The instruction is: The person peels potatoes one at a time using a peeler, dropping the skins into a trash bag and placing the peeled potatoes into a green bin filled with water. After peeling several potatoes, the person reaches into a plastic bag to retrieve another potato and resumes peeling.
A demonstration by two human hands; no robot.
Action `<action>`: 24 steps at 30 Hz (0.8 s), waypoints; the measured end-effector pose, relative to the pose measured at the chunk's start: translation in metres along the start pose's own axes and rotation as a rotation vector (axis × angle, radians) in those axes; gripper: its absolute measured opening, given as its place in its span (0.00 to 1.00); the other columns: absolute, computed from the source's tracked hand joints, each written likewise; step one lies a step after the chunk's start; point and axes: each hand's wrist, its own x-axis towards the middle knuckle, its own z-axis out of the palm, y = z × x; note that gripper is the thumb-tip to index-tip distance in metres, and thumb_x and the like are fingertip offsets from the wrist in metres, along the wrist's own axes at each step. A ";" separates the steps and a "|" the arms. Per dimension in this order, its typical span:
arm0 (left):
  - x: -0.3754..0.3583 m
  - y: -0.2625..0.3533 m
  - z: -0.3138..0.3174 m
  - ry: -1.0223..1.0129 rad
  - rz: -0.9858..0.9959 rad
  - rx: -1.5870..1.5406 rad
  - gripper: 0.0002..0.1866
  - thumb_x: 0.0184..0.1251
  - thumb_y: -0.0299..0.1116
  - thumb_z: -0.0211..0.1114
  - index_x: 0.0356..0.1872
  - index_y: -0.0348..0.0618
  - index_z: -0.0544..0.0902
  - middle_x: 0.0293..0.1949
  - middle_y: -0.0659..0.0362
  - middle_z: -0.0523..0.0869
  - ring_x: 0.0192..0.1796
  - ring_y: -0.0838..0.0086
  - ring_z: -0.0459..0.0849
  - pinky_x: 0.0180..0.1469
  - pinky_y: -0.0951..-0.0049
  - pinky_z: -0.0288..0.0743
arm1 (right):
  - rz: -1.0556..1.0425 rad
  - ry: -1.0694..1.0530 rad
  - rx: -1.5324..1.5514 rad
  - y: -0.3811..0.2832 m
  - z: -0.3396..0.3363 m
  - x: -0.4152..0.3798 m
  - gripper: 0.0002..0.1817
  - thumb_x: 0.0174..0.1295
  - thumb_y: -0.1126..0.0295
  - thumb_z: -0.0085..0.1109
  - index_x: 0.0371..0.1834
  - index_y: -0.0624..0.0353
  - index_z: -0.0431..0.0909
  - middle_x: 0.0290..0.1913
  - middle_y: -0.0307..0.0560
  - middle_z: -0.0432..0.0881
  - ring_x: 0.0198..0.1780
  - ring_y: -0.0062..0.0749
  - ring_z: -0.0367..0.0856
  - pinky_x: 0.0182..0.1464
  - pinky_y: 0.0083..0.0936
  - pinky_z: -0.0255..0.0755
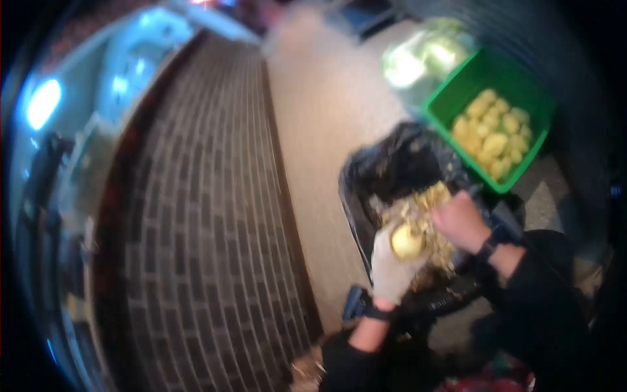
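Note:
My left hand (390,269), in a white glove, is closed around a pale yellow potato (407,242) that looks peeled. Close beside it, to the right, my bare right hand (460,221) is curled into a fist; whatever its fingers hold is hidden and blurred. Both hands are over a bin lined with a black bag (360,175). Inside the bin lies a heap of yellowish and brown peelings (436,196), just below and behind my hands.
Beyond the bin at right, a green crate (449,88) holds several peeled potatoes (494,134). A clear plastic bag with pale green contents (428,55) is behind it. To the left runs a low brick-patterned wall (202,196) beside a light floor strip (307,130).

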 end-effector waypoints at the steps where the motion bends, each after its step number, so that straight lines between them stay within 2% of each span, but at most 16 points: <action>1: 0.003 -0.003 -0.002 -0.007 0.004 -0.107 0.40 0.41 0.37 0.82 0.61 0.41 0.76 0.54 0.48 0.81 0.58 0.53 0.79 0.62 0.60 0.73 | 0.011 -0.036 0.042 -0.001 -0.004 0.001 0.21 0.64 0.63 0.50 0.16 0.61 0.79 0.22 0.58 0.79 0.27 0.56 0.76 0.41 0.47 0.68; 2: 0.006 0.006 0.000 -0.033 -0.049 -0.193 0.39 0.41 0.34 0.81 0.60 0.40 0.76 0.56 0.48 0.80 0.59 0.54 0.79 0.62 0.61 0.73 | -0.030 0.006 0.021 0.007 -0.008 -0.002 0.25 0.66 0.60 0.47 0.14 0.64 0.78 0.18 0.59 0.77 0.24 0.56 0.76 0.43 0.48 0.69; 3: 0.010 0.013 0.006 0.037 0.013 -0.097 0.37 0.40 0.32 0.81 0.58 0.40 0.77 0.55 0.48 0.80 0.59 0.55 0.78 0.62 0.62 0.74 | -0.046 0.020 0.084 0.021 -0.015 0.000 0.25 0.68 0.60 0.47 0.15 0.65 0.78 0.18 0.60 0.77 0.25 0.59 0.77 0.41 0.49 0.69; 4: 0.024 0.022 0.006 0.062 -0.046 -0.103 0.36 0.38 0.31 0.81 0.55 0.41 0.77 0.53 0.49 0.79 0.57 0.56 0.79 0.61 0.63 0.74 | -0.036 -0.005 0.129 0.025 -0.032 0.013 0.26 0.69 0.61 0.48 0.15 0.65 0.77 0.19 0.62 0.77 0.27 0.60 0.77 0.40 0.51 0.69; 6: 0.027 0.013 0.001 0.092 -0.050 -0.075 0.35 0.37 0.34 0.82 0.53 0.43 0.79 0.49 0.50 0.81 0.54 0.55 0.80 0.59 0.62 0.75 | 0.049 -0.014 0.263 0.016 -0.044 0.026 0.25 0.70 0.62 0.47 0.15 0.65 0.74 0.21 0.61 0.76 0.28 0.60 0.77 0.35 0.47 0.68; 7: 0.030 0.006 -0.008 0.023 -0.035 0.036 0.38 0.38 0.38 0.84 0.55 0.41 0.78 0.50 0.51 0.82 0.52 0.60 0.83 0.58 0.66 0.77 | 0.052 0.037 0.339 0.010 -0.041 0.029 0.24 0.71 0.64 0.48 0.15 0.66 0.73 0.22 0.61 0.76 0.28 0.60 0.76 0.31 0.46 0.67; 8: 0.029 0.002 -0.010 -0.010 -0.085 -0.019 0.36 0.37 0.38 0.83 0.54 0.42 0.79 0.50 0.50 0.83 0.53 0.59 0.83 0.58 0.66 0.77 | 0.078 0.046 0.432 0.006 -0.039 0.031 0.22 0.69 0.68 0.50 0.15 0.65 0.72 0.22 0.58 0.77 0.28 0.56 0.76 0.34 0.44 0.67; 10: 0.023 -0.007 -0.007 -0.003 0.021 0.004 0.35 0.38 0.38 0.83 0.53 0.42 0.80 0.51 0.50 0.84 0.54 0.60 0.83 0.58 0.66 0.77 | -0.141 0.195 0.289 -0.002 -0.043 0.030 0.20 0.67 0.70 0.53 0.14 0.62 0.73 0.23 0.52 0.77 0.29 0.48 0.76 0.37 0.39 0.65; 11: 0.020 -0.008 -0.004 -0.048 -0.028 -0.005 0.36 0.38 0.38 0.82 0.54 0.42 0.80 0.51 0.51 0.84 0.54 0.60 0.84 0.58 0.66 0.77 | -0.151 0.215 0.284 -0.002 -0.039 0.029 0.20 0.67 0.70 0.53 0.14 0.62 0.73 0.23 0.52 0.77 0.29 0.48 0.76 0.37 0.39 0.65; 12: 0.018 -0.006 -0.004 -0.102 -0.078 -0.007 0.36 0.37 0.39 0.82 0.54 0.42 0.80 0.51 0.51 0.84 0.54 0.60 0.84 0.58 0.65 0.77 | -0.228 0.219 0.250 -0.002 -0.036 0.027 0.19 0.66 0.71 0.54 0.14 0.60 0.73 0.22 0.48 0.76 0.29 0.43 0.76 0.39 0.37 0.64; 13: 0.016 -0.008 0.000 -0.103 -0.072 -0.007 0.36 0.38 0.40 0.82 0.54 0.42 0.79 0.49 0.51 0.85 0.52 0.59 0.85 0.56 0.65 0.78 | -0.300 0.221 0.218 -0.003 -0.032 0.027 0.18 0.64 0.72 0.55 0.14 0.58 0.73 0.22 0.44 0.76 0.30 0.39 0.75 0.41 0.36 0.64; 14: 0.014 -0.010 0.003 -0.110 -0.059 0.003 0.36 0.38 0.40 0.82 0.54 0.42 0.79 0.49 0.51 0.85 0.52 0.59 0.85 0.56 0.65 0.78 | -0.293 0.238 0.222 -0.005 -0.030 0.028 0.18 0.64 0.72 0.55 0.14 0.58 0.73 0.22 0.44 0.76 0.30 0.39 0.75 0.41 0.36 0.64; 16: 0.009 -0.018 0.010 -0.132 -0.048 0.052 0.37 0.40 0.46 0.82 0.54 0.44 0.79 0.49 0.51 0.83 0.52 0.56 0.83 0.54 0.63 0.78 | -0.383 0.286 0.205 -0.011 -0.026 0.027 0.17 0.62 0.73 0.56 0.13 0.56 0.73 0.21 0.41 0.76 0.28 0.36 0.75 0.40 0.35 0.63; 20: 0.003 -0.019 0.019 -0.126 -0.058 -0.018 0.35 0.38 0.43 0.82 0.52 0.44 0.79 0.46 0.51 0.83 0.49 0.54 0.83 0.52 0.62 0.78 | -0.360 0.213 0.136 -0.017 -0.022 0.018 0.17 0.61 0.72 0.56 0.13 0.56 0.74 0.21 0.40 0.78 0.28 0.34 0.76 0.41 0.34 0.64; 24: 0.001 -0.011 0.021 -0.072 -0.032 0.037 0.35 0.37 0.41 0.82 0.52 0.43 0.79 0.45 0.50 0.83 0.48 0.53 0.83 0.52 0.62 0.78 | -0.254 0.243 0.127 -0.006 -0.019 0.020 0.17 0.61 0.72 0.55 0.12 0.56 0.75 0.20 0.43 0.79 0.28 0.36 0.78 0.40 0.36 0.65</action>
